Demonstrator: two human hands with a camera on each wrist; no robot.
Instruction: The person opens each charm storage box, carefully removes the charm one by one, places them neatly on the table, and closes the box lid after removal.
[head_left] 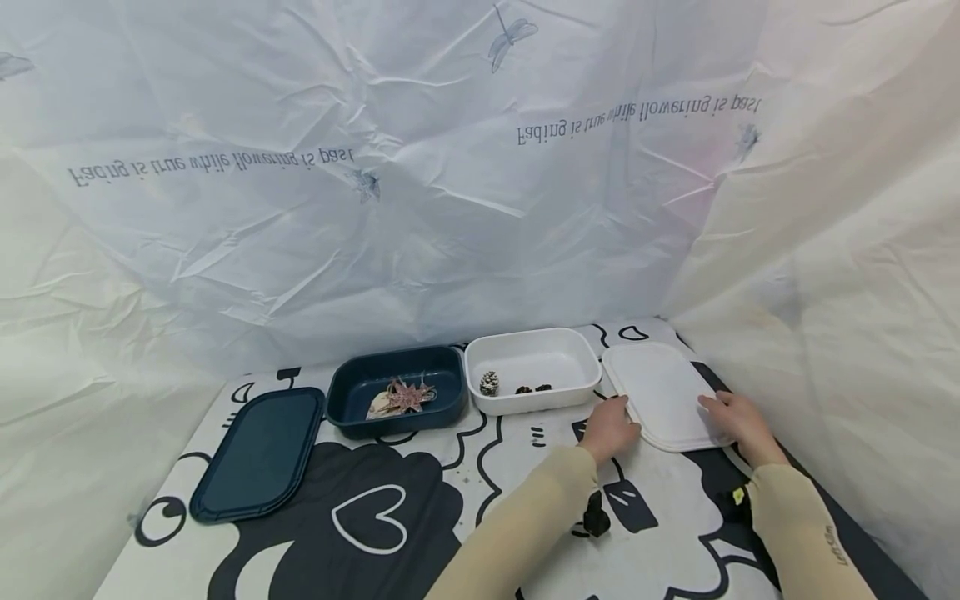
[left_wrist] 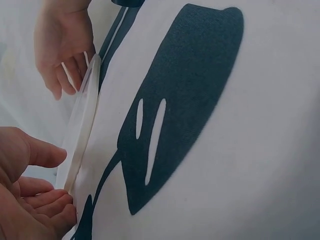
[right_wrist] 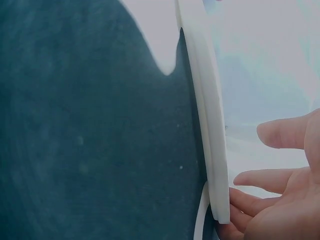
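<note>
As hands [head_left: 612, 429] [head_left: 742, 423] flank it, white lid [head_left: 663, 396] — long axis away, leftward

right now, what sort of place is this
Perhaps a makeshift curtained-off table space: a printed sheet hangs behind, and a patterned cloth lies below, with a blue box standing on it.

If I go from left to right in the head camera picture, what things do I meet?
A dark blue lid, a dark blue box, a white box, the left hand, a white lid, the right hand.
</note>
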